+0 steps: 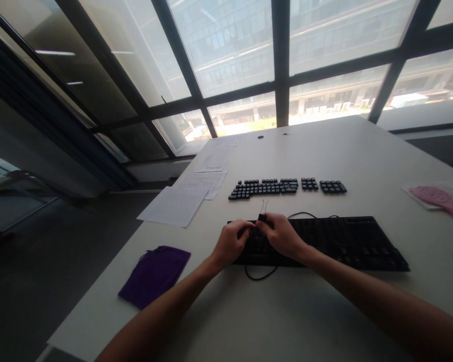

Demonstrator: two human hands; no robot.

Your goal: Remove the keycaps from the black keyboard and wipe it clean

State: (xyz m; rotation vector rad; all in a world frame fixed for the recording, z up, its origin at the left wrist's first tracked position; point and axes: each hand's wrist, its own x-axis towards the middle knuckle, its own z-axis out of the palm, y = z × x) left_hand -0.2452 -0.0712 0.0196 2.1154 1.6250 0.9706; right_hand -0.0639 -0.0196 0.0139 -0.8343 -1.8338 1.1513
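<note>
A black keyboard point(343, 236) lies on the white table, its cable looping out in front of and behind it. My right hand point(281, 232) is closed over the keyboard's left part, gripping the dark handle of a keycap puller point(262, 217) whose two thin wires point upward. Beside it, my left hand point(230, 240) has its fingers curled and pinched over the keyboard's left end, close to the right fingertips. Whatever lies between the left fingers is hidden. Removed black keycaps point(274, 188) stand in grouped rows behind the keyboard.
Printed paper sheets point(177, 203) run along the table's left edge. A purple drawstring pouch point(154, 274) rests at the near left. On the right, a pink hairbrush-like object point(434, 196) lies on a white sheet. Large windows point(230, 45) rise beyond the table.
</note>
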